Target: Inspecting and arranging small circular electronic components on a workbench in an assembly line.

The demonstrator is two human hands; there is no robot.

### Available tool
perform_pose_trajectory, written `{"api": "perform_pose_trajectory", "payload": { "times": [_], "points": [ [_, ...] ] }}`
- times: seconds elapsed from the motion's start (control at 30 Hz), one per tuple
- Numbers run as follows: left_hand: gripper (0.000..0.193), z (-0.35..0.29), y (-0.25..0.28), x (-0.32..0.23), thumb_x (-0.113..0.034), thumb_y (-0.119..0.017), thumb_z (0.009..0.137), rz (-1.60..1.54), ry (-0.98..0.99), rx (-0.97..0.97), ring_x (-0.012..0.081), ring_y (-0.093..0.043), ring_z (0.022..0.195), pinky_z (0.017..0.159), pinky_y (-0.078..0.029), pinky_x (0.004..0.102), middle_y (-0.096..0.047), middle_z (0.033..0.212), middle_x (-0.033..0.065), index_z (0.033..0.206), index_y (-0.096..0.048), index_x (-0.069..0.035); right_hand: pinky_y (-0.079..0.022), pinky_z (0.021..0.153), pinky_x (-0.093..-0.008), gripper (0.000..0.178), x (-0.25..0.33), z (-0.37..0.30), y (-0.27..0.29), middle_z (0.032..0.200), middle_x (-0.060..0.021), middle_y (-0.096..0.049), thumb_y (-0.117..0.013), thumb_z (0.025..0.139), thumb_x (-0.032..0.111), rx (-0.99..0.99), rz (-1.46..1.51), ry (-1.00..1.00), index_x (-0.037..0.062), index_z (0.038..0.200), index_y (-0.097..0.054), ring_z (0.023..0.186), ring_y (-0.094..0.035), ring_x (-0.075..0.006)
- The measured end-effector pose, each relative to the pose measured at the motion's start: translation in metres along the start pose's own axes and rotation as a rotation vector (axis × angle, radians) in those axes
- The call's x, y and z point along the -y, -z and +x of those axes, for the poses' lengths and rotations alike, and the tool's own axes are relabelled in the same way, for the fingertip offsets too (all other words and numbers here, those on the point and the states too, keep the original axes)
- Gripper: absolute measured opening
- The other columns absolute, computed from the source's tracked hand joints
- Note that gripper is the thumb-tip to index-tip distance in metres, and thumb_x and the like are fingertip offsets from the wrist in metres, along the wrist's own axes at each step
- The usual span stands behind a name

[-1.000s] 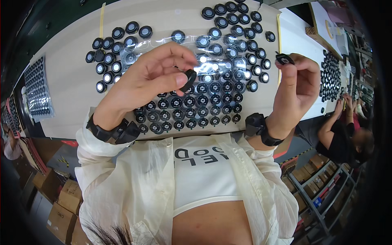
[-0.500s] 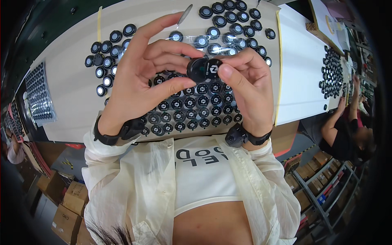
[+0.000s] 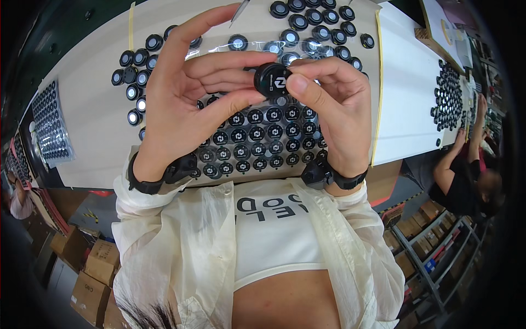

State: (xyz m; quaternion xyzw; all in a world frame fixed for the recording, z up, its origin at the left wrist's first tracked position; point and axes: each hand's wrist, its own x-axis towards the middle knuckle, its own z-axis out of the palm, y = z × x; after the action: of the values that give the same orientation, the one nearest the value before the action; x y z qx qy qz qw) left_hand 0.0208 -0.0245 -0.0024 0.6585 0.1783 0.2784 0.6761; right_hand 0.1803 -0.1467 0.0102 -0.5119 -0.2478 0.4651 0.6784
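Observation:
Above the table, my left hand (image 3: 183, 98) grips a black round puck (image 3: 264, 78) by its edge, between thumb and fingers. Its index finger is stretched up, and a thin metal tool (image 3: 239, 12) shows at that fingertip; how it is held is hidden. My right hand (image 3: 335, 96) pinches the right edge of a thin black disc (image 3: 279, 83) with a white mark, lying against the puck's face. Whether the disc is stuck down cannot be told. Below the hands, rows of black marked discs (image 3: 256, 133) sit in a clear plastic tray.
Loose black pucks with pale centres (image 3: 314, 17) lie at the back and left of the table (image 3: 90, 104). A filled clear tray (image 3: 52, 123) stands far left. Yellow tape (image 3: 378, 82) borders a white surface at right, with more pucks (image 3: 448, 96) and a co-worker (image 3: 457, 175) beyond.
The black disc has shifted left over the puck and now covers more of its face. Both hands have risen slightly, and the metal tool has tilted toward the top edge.

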Motion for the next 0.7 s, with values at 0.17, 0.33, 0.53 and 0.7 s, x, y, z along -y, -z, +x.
{"api": "perform_pose_trajectory", "payload": {
  "times": [0.17,0.33,0.53,0.7],
  "points": [
    [0.083,0.000,0.000,0.000,0.011,-0.068,0.077,0.019,0.012,-0.004,0.0299,-0.067,0.098,0.085,-0.055,0.0346,-0.058,0.114,0.0338,0.143,-0.019,0.000,-0.054,0.077,-0.0251,0.014,0.000,0.001,-0.001,0.090,-0.0120,-0.069,-0.071,0.081,-0.003,0.000,-0.018,-0.013,-0.0051,0.094,-0.066,0.084,-0.065,-0.0144],
    [0.082,0.000,-0.001,0.000,0.011,-0.068,0.077,0.058,-0.009,-0.018,0.0306,-0.067,0.098,0.084,-0.056,0.0350,-0.060,0.113,0.0329,0.142,-0.020,0.001,-0.053,0.076,-0.0249,0.014,-0.003,0.001,-0.003,0.089,-0.0116,-0.069,-0.072,0.080,-0.002,-0.019,-0.073,0.026,-0.0050,0.093,-0.067,0.083,-0.065,-0.0139],
    [0.082,0.000,-0.004,0.001,0.011,-0.070,0.076,0.108,0.002,-0.039,0.0301,-0.067,0.097,0.085,-0.056,0.0356,-0.062,0.110,0.0303,0.141,-0.021,0.002,-0.052,0.074,-0.0237,0.014,-0.008,0.003,-0.002,0.085,-0.0092,-0.070,-0.076,0.077,0.000,-0.054,-0.215,0.118,-0.0035,0.088,-0.069,0.079,-0.065,-0.0119],
    [0.074,0.006,-0.008,0.004,0.008,-0.070,0.077,0.161,-0.004,-0.058,0.0282,-0.067,0.097,0.085,-0.056,0.0335,-0.063,0.110,0.0284,0.136,-0.026,0.002,-0.051,0.071,-0.0225,0.016,-0.017,0.011,0.001,0.078,-0.0070,-0.070,-0.079,0.074,0.004,-0.110,-0.437,0.177,-0.0019,0.086,-0.070,0.073,-0.065,-0.0107]
  ]
}}
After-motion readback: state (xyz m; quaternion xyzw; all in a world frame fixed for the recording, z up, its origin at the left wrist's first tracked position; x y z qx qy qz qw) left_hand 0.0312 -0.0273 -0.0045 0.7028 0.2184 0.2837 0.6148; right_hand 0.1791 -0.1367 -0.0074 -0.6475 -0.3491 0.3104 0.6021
